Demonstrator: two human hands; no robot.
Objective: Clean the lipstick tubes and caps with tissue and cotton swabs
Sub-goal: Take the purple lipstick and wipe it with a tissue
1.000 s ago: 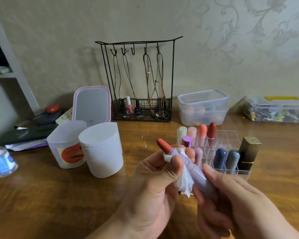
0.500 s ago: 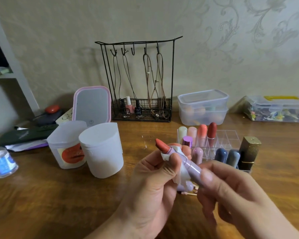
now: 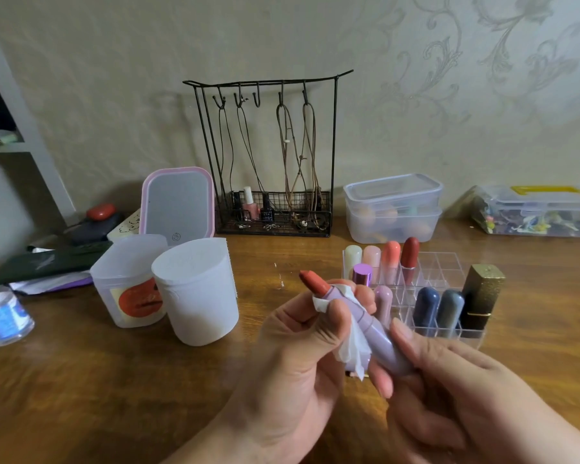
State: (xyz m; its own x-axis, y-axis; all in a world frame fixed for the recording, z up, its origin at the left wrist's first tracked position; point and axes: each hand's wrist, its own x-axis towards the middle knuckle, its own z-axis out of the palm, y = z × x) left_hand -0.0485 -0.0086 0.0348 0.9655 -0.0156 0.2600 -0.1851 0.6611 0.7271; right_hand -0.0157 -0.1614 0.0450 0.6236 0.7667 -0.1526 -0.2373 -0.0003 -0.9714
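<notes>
Spreading across the view, the wooden table (image 3: 81,380) carries a clear acrylic organizer (image 3: 446,262) of capped lipsticks to the right of centre, with two white plastic containers (image 3: 198,296) standing to the left. Above the table's near part, the left hand (image 3: 302,356) pinches a white tissue (image 3: 352,346) around the neck of an uncapped lilac lipstick tube (image 3: 379,333). The right hand (image 3: 449,386) grips the tube's base, its orange-red bullet (image 3: 313,282) pointing up and left.

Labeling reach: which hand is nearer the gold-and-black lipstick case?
Right. The right hand sits just below and in front of the gold-and-black lipstick case; the left hand is farther off to its left.
</notes>
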